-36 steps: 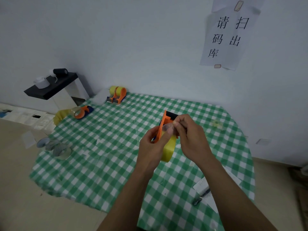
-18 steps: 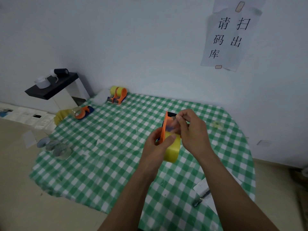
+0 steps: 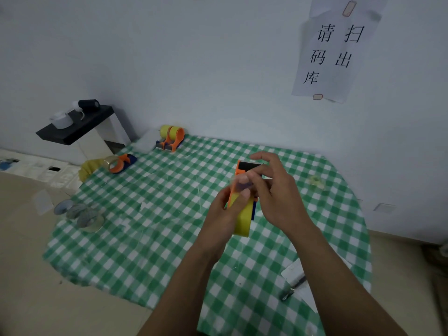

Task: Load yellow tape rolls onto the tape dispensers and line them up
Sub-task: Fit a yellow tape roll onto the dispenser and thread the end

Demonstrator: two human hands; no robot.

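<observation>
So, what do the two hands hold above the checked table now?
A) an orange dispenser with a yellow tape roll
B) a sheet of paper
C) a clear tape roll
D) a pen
A: the left hand grips the yellow tape roll sitting in the orange dispenser, and the right hand pinches at the dispenser's upper end.

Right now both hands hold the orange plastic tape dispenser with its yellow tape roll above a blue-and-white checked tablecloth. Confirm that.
One detail is wrong: the cloth's colour. In the head view the left hand and right hand hold the orange plastic tape dispenser with its yellow tape roll above a green-and-white checked tablecloth, not blue-and-white.
</observation>
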